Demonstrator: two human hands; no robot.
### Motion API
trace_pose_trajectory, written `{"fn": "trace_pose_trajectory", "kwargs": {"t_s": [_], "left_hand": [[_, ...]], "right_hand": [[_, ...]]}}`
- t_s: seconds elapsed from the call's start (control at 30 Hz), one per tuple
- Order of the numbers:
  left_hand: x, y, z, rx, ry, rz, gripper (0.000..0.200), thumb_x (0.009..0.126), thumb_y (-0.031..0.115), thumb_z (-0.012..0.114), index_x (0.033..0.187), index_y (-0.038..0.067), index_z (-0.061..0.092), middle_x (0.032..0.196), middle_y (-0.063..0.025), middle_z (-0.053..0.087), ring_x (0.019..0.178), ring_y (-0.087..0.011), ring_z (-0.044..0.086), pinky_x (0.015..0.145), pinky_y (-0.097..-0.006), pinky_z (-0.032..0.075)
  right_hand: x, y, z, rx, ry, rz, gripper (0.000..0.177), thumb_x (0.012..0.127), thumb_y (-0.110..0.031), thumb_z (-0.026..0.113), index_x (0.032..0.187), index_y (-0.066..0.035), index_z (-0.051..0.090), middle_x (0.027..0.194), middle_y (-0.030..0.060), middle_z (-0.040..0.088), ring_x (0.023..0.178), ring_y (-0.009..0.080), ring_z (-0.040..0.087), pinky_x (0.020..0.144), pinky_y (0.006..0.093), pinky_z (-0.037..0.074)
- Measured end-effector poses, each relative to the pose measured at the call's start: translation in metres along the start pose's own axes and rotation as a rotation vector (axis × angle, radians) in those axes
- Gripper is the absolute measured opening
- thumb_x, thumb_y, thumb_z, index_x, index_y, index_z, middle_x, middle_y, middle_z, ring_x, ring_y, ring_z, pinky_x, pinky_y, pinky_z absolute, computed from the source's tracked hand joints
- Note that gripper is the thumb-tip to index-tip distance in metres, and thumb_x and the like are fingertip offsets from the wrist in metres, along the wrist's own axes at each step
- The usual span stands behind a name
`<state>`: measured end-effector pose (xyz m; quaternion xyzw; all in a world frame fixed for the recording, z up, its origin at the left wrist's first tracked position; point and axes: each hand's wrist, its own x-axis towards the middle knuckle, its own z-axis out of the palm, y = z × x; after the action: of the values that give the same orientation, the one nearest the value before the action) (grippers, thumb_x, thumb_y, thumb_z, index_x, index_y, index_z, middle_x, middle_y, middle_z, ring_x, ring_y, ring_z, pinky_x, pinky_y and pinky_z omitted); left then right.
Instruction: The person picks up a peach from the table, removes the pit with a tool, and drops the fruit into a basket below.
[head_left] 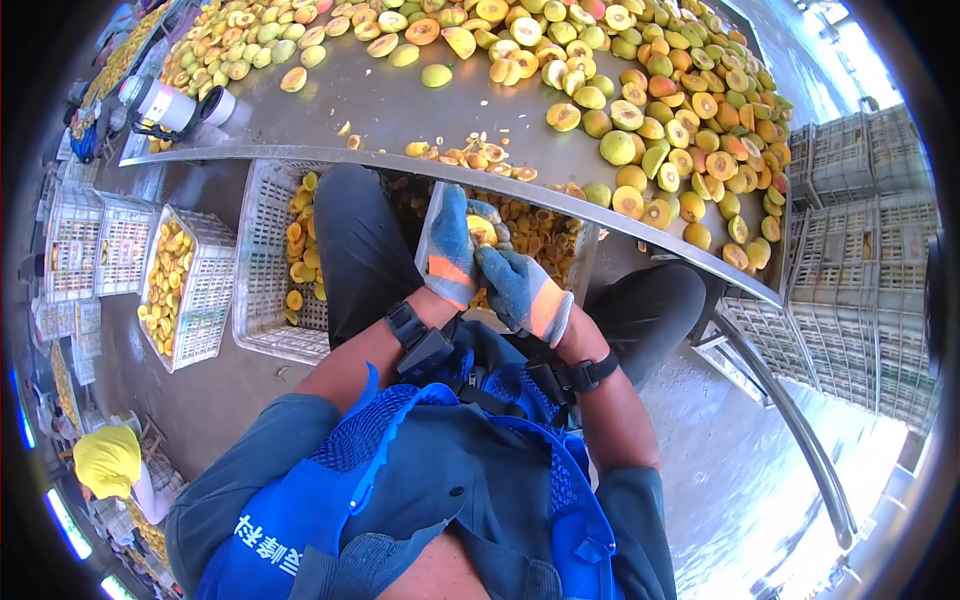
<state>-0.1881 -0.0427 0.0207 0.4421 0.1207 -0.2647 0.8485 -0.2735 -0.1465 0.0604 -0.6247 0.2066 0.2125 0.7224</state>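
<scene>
My left hand (pixel 453 250), in a blue and orange glove, is closed around a yellow halved fruit (pixel 482 231) near the table's front edge. My right hand (pixel 525 290), gloved the same way, is closed just beside it, its fingertips against the fruit's lower side. Whether a tool is in my right hand is hidden. Both hands are above a crate of cut fruit pieces (pixel 545 240) between my knees. Small scraps (pixel 480 155) lie on the metal table (pixel 350 110) beyond them.
Many halved fruits (pixel 700 130) are heaped on the table. A crate of yellow halves (pixel 285 335) stands left of my leg, another crate (pixel 205 300) farther left. Stacked crates (pixel 850 290) and a curved metal bar (pixel 785 415) are at right. A person in yellow (pixel 108 462) is at lower left.
</scene>
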Motion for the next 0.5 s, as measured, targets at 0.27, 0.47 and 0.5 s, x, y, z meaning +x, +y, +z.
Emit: {"fn": "trace_pose_trajectory", "kwargs": {"t_s": [0.27, 0.47, 0.5], "left_hand": [[-0.002, -0.005, -0.009, 0.111, -0.234, 0.025, 0.057, 0.104, 0.057, 0.044, 0.083, 0.008, 0.064, 0.074, -0.0098, 0.066, 0.060, -0.0197, 0.063, 0.057, -0.0295, 0.053], [-0.001, 0.002, -0.002, 0.050, -0.312, -0.093, 0.055, 0.103, 0.057, 0.048, 0.087, 0.007, 0.064, 0.076, -0.0102, 0.066, 0.070, -0.0214, 0.066, 0.063, -0.0327, 0.056], [-0.001, 0.009, 0.000, 0.043, -0.289, -0.137, 0.054, 0.103, 0.056, 0.049, 0.089, 0.006, 0.064, 0.078, -0.0106, 0.067, 0.071, -0.0223, 0.066, 0.064, -0.0340, 0.057]], "right_hand": [[-0.010, 0.011, -0.019, 0.535, -0.360, 0.126, 0.040, 0.107, -0.046, 0.049, 0.094, -0.010, 0.060, 0.058, -0.0051, 0.043, 0.042, 0.0058, 0.036, 0.040, 0.0219, 0.026], [-0.001, 0.024, -0.025, 0.755, -0.480, 0.187, 0.040, 0.107, -0.046, 0.049, 0.098, -0.009, 0.059, 0.056, -0.0049, 0.041, 0.041, 0.0061, 0.034, 0.039, 0.0217, 0.025], [0.000, 0.023, -0.026, 0.796, -0.515, 0.194, 0.041, 0.107, -0.047, 0.049, 0.099, -0.008, 0.059, 0.056, -0.0046, 0.041, 0.040, 0.0064, 0.034, 0.038, 0.0219, 0.026]]}}
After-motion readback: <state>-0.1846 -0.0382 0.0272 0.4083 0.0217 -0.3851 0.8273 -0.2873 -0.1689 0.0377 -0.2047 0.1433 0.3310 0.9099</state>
